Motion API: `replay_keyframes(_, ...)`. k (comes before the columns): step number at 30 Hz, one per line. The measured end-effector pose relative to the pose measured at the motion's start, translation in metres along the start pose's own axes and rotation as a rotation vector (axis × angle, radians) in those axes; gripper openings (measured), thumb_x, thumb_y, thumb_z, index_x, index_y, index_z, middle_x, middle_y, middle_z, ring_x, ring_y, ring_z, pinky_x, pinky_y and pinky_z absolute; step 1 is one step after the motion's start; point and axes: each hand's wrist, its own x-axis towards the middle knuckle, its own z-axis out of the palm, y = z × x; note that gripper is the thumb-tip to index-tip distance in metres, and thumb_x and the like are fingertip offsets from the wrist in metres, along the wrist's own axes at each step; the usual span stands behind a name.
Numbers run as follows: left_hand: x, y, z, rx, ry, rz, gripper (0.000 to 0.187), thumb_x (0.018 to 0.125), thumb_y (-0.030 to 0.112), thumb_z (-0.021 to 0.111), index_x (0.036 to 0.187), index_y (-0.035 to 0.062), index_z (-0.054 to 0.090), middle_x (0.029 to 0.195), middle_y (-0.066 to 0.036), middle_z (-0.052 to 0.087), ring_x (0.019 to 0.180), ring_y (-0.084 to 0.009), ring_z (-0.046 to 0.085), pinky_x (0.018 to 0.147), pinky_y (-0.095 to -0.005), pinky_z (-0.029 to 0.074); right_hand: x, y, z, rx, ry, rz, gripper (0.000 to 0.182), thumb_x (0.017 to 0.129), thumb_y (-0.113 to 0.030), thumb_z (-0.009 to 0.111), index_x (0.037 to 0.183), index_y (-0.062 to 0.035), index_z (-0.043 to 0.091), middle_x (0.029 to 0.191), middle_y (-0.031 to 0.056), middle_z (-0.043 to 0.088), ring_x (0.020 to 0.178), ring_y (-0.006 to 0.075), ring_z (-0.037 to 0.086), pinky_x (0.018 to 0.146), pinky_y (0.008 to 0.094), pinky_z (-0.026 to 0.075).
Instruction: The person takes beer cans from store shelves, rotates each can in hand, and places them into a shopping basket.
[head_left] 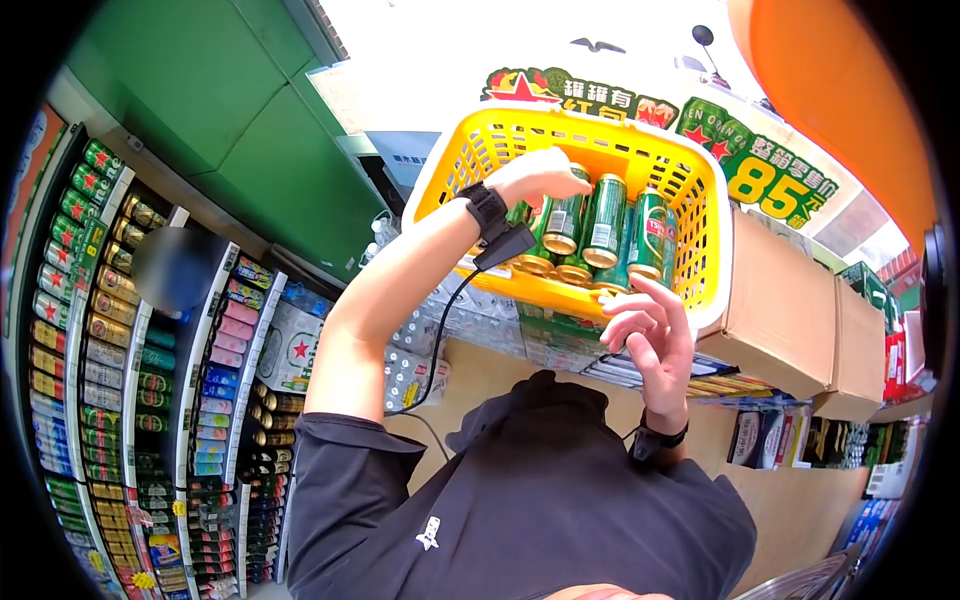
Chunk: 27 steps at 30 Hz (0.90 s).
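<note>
My left hand [540,176] reaches over a yellow basket [455,150], its fingers curled around the upper end of a green beer can [563,225]. Part of that can is hidden by the fingers. Several more green cans lie in the basket, among them a can [605,222] just right of my left hand and a can with a red-and-white label [651,235] near the right wall. My right hand [652,335] is at the basket's near right rim, palm turned inward and fingers apart, with nothing in it.
Cardboard boxes [775,300] stand right of the basket. Wrapped packs of bottles [415,375] are below and left. Shelves of cans [120,340] line the left side. A cable [437,335] hangs from my left wrist. A promotional sign [765,170] stands behind the basket.
</note>
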Motion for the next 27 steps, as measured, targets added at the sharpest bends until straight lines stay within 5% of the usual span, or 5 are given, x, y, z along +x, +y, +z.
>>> replay_keyframes(6,0.009,-0.003,0.004,-0.059,-0.137,-0.031,0.069,0.089,0.059,0.064,0.077,-0.0083,0.070,0.069,-0.016,0.067,0.061,-0.0243,0.072,0.058,-0.0331,0.060,0.010,0.002,-0.003,0.060,-0.031,0.024,0.057,0.092,-0.002,0.055,0.147,0.0034,0.040,0.117,0.0188,0.065,0.088,0.0180,0.066,0.077,0.0285,0.053)
replay_keyframes(10,0.023,-0.005,0.013,-0.079,-0.313,-0.036,0.070,0.089,0.056,0.066,0.114,-0.0102,0.067,0.107,-0.020,0.072,0.076,-0.0267,0.076,0.069,-0.0335,0.063,0.011,0.004,-0.006,0.042,-0.068,0.021,0.057,0.092,-0.001,0.055,0.147,0.0036,0.040,0.118,0.0195,0.065,0.087,0.0188,0.066,0.077,0.0291,0.054)
replay_keyframes(13,0.015,-0.003,0.004,-0.226,-0.280,-0.096,0.072,0.089,0.055,0.066,0.124,-0.0075,0.063,0.119,-0.019,0.070,0.080,-0.0278,0.076,0.074,-0.0339,0.063,0.010,0.004,-0.007,0.060,-0.070,0.030,0.057,0.092,-0.001,0.055,0.147,0.0035,0.040,0.118,0.0198,0.065,0.088,0.0190,0.067,0.077,0.0294,0.054)
replay_keyframes(21,0.026,-0.005,0.012,-0.203,-0.250,-0.103,0.061,0.085,0.053,0.068,0.102,-0.0048,0.073,0.095,-0.019,0.074,0.073,-0.0278,0.076,0.068,-0.0348,0.063,0.010,0.006,-0.010,0.069,-0.081,0.033,0.059,0.091,0.002,0.053,0.148,0.0033,0.038,0.117,0.0204,0.065,0.088,0.0189,0.068,0.078,0.0293,0.055)
replay_keyframes(27,0.028,-0.004,0.014,-0.205,-0.211,-0.116,0.057,0.082,0.050,0.069,0.102,-0.0032,0.074,0.090,-0.017,0.074,0.071,-0.0274,0.075,0.066,-0.0335,0.062,0.011,0.006,-0.010,0.056,-0.090,0.029,0.059,0.090,0.002,0.052,0.148,0.0030,0.038,0.117,0.0199,0.065,0.088,0.0186,0.068,0.077,0.0288,0.055)
